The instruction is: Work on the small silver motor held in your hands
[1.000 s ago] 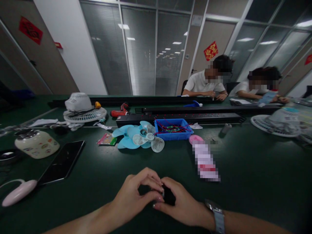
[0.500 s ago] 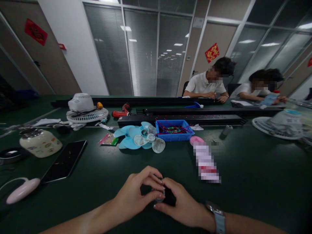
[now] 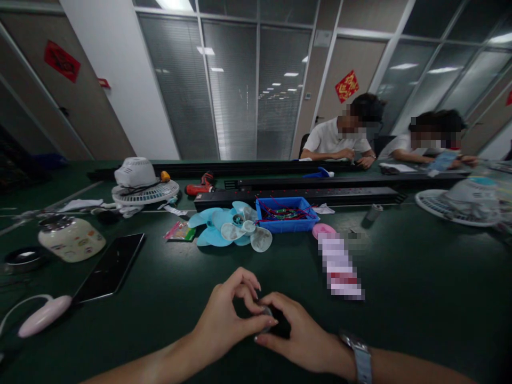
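Note:
My left hand (image 3: 224,314) and my right hand (image 3: 304,332) meet low in the middle of the view, above the green table (image 3: 168,314). Between their fingertips is a small, round, greyish piece (image 3: 265,313), mostly covered by the fingers, so its kind cannot be made out. My left thumb and bent fingers close on it from the left. From the other side, my right thumb and forefinger curl around it. Beyond my hands lie light-blue fan blades (image 3: 214,234) with greyish clear blades (image 3: 261,240) beside them.
A blue bin (image 3: 288,224) holds red wires and small boards. On the left are a phone (image 3: 112,266), a cream jar (image 3: 72,240) and a pink device (image 3: 46,317). A red drill (image 3: 198,188) and black metal bars (image 3: 296,197) lie farther back. Two people (image 3: 338,141) sit across the table.
My left fingers have lifted and shifted slightly, and my left thumb has slid across the small piece. Both hands stay together around it. The view has turned a little.

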Motion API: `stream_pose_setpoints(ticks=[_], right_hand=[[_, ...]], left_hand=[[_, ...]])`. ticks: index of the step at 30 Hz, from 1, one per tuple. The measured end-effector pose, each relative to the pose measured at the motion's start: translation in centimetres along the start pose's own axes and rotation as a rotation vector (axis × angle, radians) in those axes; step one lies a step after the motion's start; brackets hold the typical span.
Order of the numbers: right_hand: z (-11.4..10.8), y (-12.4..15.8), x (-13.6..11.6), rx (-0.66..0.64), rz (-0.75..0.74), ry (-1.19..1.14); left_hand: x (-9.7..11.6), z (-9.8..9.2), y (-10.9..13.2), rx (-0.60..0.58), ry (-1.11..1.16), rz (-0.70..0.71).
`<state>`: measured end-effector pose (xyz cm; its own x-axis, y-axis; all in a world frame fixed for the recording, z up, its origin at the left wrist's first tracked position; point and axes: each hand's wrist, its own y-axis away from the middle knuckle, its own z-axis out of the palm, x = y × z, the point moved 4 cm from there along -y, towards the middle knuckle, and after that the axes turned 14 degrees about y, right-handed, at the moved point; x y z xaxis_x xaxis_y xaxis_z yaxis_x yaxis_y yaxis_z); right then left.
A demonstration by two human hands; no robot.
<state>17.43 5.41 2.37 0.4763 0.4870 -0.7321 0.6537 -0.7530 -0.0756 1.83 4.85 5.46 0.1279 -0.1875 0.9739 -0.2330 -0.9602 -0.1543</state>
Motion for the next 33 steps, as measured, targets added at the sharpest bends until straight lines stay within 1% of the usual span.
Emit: stream_pose_setpoints(ticks=[3, 5, 8, 9, 11, 12, 14, 16, 18, 20, 23, 24, 27, 30, 33], right_hand=[[-0.1, 0.0, -0.1, 0.003, -0.008, -0.010], [-0.2, 0.0, -0.2, 0.010, -0.016, -0.017], [-0.2, 0.0, -0.2, 0.009, -0.010, -0.006], [-0.2, 0.0, -0.1, 0.004, -0.006, 0.000], [-0.2, 0.0, -0.1, 0.000, 0.006, 0.008], [-0.1, 0.0, 0.0, -0.003, 0.010, 0.009], [-0.1, -0.1, 0.0, -0.004, 0.013, 0.007], [-0.1, 0.0, -0.1, -0.002, 0.007, 0.002], [-0.2, 0.0, -0.3, -0.005, 0.007, -0.003], [-0.3, 0.0, -0.4, -0.008, 0.019, -0.010], [-0.6, 0.0, -0.6, -0.015, 0.024, -0.022], [-0.6, 0.0, -0.7, -0.018, 0.018, -0.026], [-0.7, 0.0, -0.6, -0.019, 0.009, -0.032], [-0.7, 0.0, -0.4, -0.022, 0.010, -0.033], [-0.7, 0.0, -0.5, -0.035, 0.007, -0.037]], left_hand=[[0.3, -0.2, 0.1, -0.022, -0.027, 0.029], [0.7, -0.4, 0.0, -0.103, -0.031, 0.041], [1.2, -0.8, -0.2, -0.274, 0.025, 0.002], [1.3, -0.8, -0.3, -0.312, 0.051, -0.013], [1.3, -0.9, -0.4, -0.328, 0.090, -0.025], [1.2, -0.8, -0.4, -0.314, 0.098, -0.022], [0.7, -0.6, -0.4, -0.249, 0.088, -0.008], [0.3, -0.5, -0.3, -0.147, 0.074, 0.009], [0.1, -0.7, -0.3, -0.046, 0.073, 0.048], [0.6, -1.7, -0.3, 0.052, 0.088, 0.124], [1.5, -4.6, 0.0, 0.228, 0.103, 0.255], [1.5, -5.5, 0.1, 0.248, 0.080, 0.251], [-0.1, -7.3, 0.9, 0.199, -0.068, 0.131], [-2.4, -8.3, 2.0, 0.176, -0.250, 0.067], [-4.2, -9.2, 2.1, 0.187, -0.386, 0.044]])
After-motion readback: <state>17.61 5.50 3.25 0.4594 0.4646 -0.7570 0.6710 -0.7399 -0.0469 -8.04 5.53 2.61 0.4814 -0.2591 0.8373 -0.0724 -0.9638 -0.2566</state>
